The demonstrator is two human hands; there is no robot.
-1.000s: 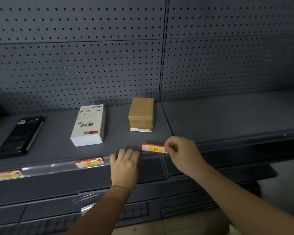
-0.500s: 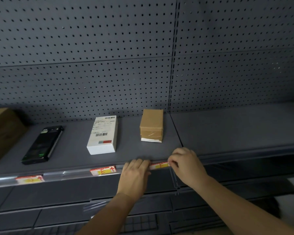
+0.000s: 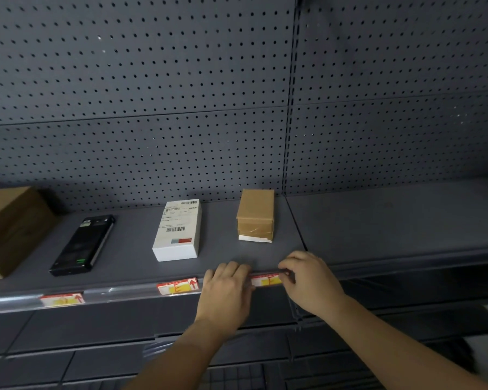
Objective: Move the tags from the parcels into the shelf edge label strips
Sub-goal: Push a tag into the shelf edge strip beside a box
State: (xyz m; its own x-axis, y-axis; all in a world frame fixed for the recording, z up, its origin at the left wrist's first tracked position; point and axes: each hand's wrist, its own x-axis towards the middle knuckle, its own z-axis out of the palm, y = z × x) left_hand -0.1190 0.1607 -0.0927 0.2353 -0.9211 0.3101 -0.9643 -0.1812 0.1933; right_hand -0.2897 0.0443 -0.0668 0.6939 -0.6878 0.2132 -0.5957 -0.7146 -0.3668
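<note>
Currently the right hand (image 3: 313,280) has its grip clamped on the right end of the tag (image 3: 265,280), seating it in the label strip (image 3: 124,291) before the brown parcel (image 3: 256,215). The left hand (image 3: 226,288), grip apart, presses the strip, probably to steady it.

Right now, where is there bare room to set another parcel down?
Widest: the shelf right of the brown parcel. Narrower gaps flank the white box. Crowded: the front edge below the parcel, where left hand and right hand work a tag.

Grey pegboard wall (image 3: 152,80) behind shelf (image 3: 378,220); slotted upright (image 3: 292,108) splits 2 panels.
</note>
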